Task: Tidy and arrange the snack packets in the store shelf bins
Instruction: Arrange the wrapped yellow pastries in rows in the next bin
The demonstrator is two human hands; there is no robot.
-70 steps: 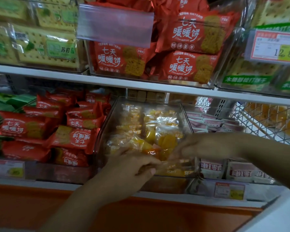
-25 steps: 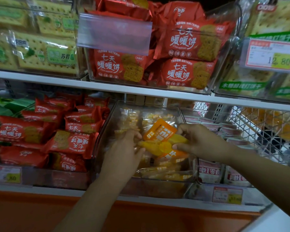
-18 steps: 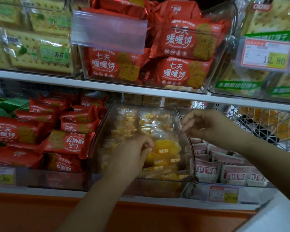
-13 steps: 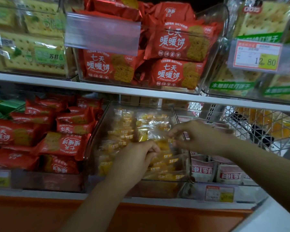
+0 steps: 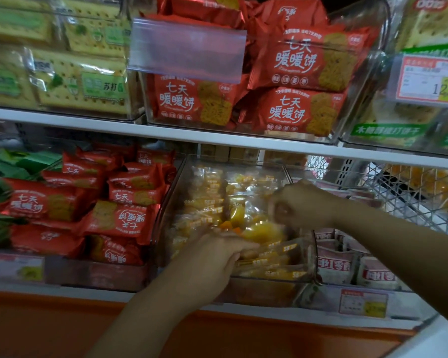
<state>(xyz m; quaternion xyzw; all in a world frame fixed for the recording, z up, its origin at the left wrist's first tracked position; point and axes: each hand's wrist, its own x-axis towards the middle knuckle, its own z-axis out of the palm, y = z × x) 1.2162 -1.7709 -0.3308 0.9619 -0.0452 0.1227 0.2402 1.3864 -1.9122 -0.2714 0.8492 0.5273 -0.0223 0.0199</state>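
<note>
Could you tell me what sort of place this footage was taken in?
Probably a shop's snack aisle: clear bins of red biscuit packets, a printed price tag, and white shelves.

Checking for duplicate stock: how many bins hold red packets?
2: one upper bin, centre of the top shelf; one lower bin, left of the yellow-packet bin. More may lie out of view.

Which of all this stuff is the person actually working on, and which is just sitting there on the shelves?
In the job: yellow snack packets, their clear bin, left hand, right hand.

Just sitting there: red biscuit packets, green-labelled cracker packs, white packets, price tag, wire basket.
</note>
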